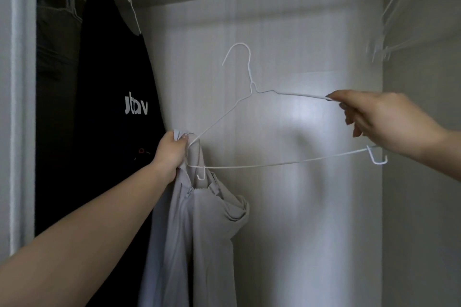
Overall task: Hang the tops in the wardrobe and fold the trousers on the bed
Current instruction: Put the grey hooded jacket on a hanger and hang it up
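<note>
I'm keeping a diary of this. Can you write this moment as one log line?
step: putting top on hanger | left hand: grips grey top at hanger end | right hand: pinches hanger | hung: not yet

Two bare forearms in view, no sleeves visible up to frame edge. No watch, bracelet or rings seen. Left hand (172, 152): thumbnail w/ pale, glossy polish. Right hand (381, 119): nails longish, darker at tips, exact colour unclear in dim light. No gloves, no markings on either.
</note>
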`<state>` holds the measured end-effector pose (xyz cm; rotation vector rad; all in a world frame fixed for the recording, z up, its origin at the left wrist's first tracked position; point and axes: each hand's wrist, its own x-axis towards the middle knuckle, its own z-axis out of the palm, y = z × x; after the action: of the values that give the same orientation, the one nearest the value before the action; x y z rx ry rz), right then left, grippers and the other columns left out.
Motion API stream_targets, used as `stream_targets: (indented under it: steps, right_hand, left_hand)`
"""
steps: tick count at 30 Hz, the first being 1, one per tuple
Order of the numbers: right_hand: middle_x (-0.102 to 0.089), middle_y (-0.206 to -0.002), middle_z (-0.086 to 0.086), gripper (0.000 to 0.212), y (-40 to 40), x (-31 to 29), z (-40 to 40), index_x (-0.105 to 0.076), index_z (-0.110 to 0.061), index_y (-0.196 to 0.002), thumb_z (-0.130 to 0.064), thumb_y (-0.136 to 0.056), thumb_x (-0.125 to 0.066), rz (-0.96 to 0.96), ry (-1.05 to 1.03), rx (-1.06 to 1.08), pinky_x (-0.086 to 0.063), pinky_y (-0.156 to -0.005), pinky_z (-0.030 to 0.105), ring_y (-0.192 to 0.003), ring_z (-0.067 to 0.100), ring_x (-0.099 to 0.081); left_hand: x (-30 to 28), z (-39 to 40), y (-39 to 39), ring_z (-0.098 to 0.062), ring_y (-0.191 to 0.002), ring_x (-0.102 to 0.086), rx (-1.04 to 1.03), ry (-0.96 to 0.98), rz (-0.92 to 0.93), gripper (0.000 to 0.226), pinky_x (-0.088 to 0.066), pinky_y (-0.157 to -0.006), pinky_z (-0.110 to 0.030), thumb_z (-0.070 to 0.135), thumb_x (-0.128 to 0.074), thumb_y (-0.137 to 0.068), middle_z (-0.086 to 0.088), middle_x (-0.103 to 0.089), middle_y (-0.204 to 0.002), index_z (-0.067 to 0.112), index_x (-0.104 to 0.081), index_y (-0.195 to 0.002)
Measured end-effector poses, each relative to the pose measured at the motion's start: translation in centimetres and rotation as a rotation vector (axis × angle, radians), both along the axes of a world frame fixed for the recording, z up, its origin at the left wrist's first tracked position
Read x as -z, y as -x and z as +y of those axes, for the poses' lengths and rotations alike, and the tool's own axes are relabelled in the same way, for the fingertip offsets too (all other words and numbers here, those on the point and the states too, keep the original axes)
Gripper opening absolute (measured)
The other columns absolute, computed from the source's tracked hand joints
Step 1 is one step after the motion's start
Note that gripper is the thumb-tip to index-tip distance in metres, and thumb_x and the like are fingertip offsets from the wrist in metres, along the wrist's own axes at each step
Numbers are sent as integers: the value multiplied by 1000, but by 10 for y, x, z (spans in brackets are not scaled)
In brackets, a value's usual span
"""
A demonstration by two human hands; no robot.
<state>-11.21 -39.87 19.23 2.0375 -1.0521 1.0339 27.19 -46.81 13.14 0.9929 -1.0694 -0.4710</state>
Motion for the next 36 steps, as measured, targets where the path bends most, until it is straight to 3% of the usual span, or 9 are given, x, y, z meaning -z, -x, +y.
stream_targets:
  steps: [5, 10, 19, 22, 25, 27, 29, 32, 36]
  right_hand:
    - [-60, -85, -12, 49, -13, 9, 3, -52, -35, -123, -17, -82, -33, 60, 8, 9, -53, -66, 30, -58, -3, -61]
    - [-60, -91, -10, 49, -32, 26, 4, -49, -32, -132, -8, -89, -43, 126, -76, 12, -51, -72, 31, -66, 8, -59]
    - [-63, -108, -8, 48, -43, 52, 1, -44, -31, -137, -17, -93, -33, 157, -109, 16, -50, -77, 35, -87, 22, -64]
    - [-60, -118, 3, 41, -46, 53, 2, -49, -21, -137, -19, -96, -45, 226, 18, 94, -49, -81, 37, -104, 28, -59]
    - [-63, -117, 17, 44, -56, 59, 13, -62, -3, -123, -10, -80, -70, 320, 214, -94, -50, -88, 43, -105, 35, -62]
    - [-67, -107, 11, 36, -67, 74, 22, -66, -5, -115, -13, -80, -64, 401, 248, -265, -56, -73, 36, -91, 30, -67]
    - [-65, -109, 4, 39, -83, 96, 26, -62, -11, -121, -25, -87, -48, 435, 85, -287, -56, -64, 31, -89, 24, -66]
    - [-41, -143, -1, 59, -100, 124, 12, -29, -22, -146, -40, -93, -46, 346, -319, -188, -38, -100, 26, -125, 19, -46]
    - [-30, -154, -4, 79, -113, 140, 1, -13, -26, -152, -39, -88, -58, 201, -596, -389, -23, -112, 20, -138, 11, -32]
  left_hand:
    - [-3, 3, 20, -23, -95, -59, 48, 39, -76, 15, -49, -78, -30, 19, -46, -100, -6, -62, -98, 13, -58, -107]
    - [-10, 9, 52, -23, -103, -61, 134, 88, -76, 13, -49, -94, -37, 20, -46, -99, -8, -64, -110, 20, -59, -101]
    - [-17, 17, 76, -5, -77, -60, 133, 226, -156, 9, -48, -72, -22, 25, -55, -96, 8, -64, -84, 27, -58, -87]
    - [-15, 19, 80, -7, -76, -59, 60, 242, -187, 16, -48, -71, -22, 18, -56, -95, 7, -63, -83, 27, -56, -82]
    - [-16, 22, 82, -12, -80, -58, 40, 240, -162, 15, -47, -76, -27, 17, -56, -95, 4, -62, -85, 25, -56, -82]
    - [-17, 24, 84, -11, -80, -57, 37, 251, -143, 16, -47, -75, -25, 16, -55, -95, 5, -62, -84, 25, -55, -82]
    - [-18, 28, 87, -13, -82, -57, 44, 260, -124, 16, -47, -79, -27, 16, -55, -96, 4, -61, -85, 25, -55, -83]
    - [-20, 35, 91, -14, -83, -58, 59, 271, -109, 15, -49, -82, -32, 17, -55, -96, 1, -62, -86, 24, -55, -83]
    - [-20, 41, 90, -17, -85, -59, 61, 282, -101, 15, -50, -86, -37, 17, -55, -96, -4, -63, -90, 23, -55, -82]
